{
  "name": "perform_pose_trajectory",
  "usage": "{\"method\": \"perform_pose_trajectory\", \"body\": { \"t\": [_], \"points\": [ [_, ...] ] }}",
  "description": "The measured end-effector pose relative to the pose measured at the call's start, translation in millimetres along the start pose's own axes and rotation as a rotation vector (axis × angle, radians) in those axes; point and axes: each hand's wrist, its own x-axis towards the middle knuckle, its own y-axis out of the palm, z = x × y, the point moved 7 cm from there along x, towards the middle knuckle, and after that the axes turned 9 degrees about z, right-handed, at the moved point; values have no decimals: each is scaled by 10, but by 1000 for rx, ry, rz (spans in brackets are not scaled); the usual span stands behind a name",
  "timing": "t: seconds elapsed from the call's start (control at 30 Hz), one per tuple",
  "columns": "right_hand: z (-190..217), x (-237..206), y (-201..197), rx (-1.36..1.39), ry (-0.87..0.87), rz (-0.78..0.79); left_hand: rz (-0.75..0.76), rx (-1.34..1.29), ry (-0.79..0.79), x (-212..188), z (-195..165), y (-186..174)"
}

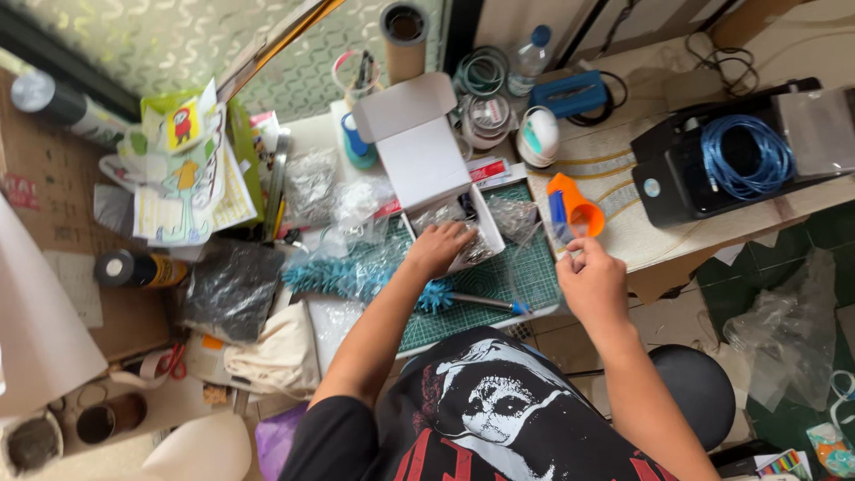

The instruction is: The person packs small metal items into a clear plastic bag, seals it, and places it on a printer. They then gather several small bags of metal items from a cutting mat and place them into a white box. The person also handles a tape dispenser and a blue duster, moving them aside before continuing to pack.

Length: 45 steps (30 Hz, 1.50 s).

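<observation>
White box (443, 174), lid open, sits mid-tabletop at the green cutting mat's (534, 267) far edge; your left hand (438, 247) reaches inside, grip hidden. Your right hand (590, 281) pinches clear film (525, 240).

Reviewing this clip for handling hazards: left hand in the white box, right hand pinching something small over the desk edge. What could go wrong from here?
1. The right hand holds its small piece past the green cutting mat, near the desk edge; dropped, it would likely fall to the floor.
2. The left hand digs in the white box, which is ringed by clear plastic bags; small parts could spill into them and be lost.
3. The left forearm crosses the blue brush and may sweep it off.
</observation>
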Motion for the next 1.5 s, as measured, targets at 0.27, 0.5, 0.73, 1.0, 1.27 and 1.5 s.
{"method": "perform_pose_trajectory", "body": {
  "t": [0.27,0.5,0.73,1.0,1.27,1.5],
  "points": [
    [-519,156,195,80,61,34,45,-392,4,221,40,-53],
    [-484,262,548,202,-42,43,-234,-853,-196,-194,132,-578],
    [-55,389,884,216,-164,104,-132,-1312,-64,-542,-260,-1070],
    [270,363,845,54,-403,-17,117,-771,-29,-559,-523,-1288],
    [140,427,886,312,-304,205,318,-818,-166,-407,-417,-876],
    [-84,478,1291,420,-260,255,600,-1048,-486,-275,-224,-341]
  ]
}}
